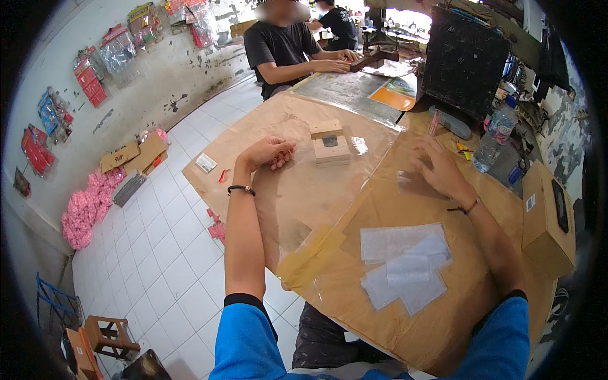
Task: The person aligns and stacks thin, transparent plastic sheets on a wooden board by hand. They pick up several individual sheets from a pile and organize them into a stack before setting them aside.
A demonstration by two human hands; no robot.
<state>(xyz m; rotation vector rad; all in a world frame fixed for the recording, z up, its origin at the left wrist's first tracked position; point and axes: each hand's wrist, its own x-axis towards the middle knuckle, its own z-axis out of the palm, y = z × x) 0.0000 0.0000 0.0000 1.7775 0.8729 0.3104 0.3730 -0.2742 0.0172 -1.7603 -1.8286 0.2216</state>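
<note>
Table [405, 335] | block [331, 154] lengthwise near-to-far | left fingers [282, 152] curled, grasp unclear | right fingers [430, 147] spread, empty

White floor tiles [150, 233], with a brown stool [99, 327], meet a peeling pale wall [166, 77].

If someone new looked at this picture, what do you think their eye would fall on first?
Probably the pale wooden block with a dark rectangle on top, standing on the brown-covered table between the left hand and the blurred right hand. Next might come the overlapping translucent sheets on the table's near part, then the bright pink heap on the tiled floor at far left.
</note>
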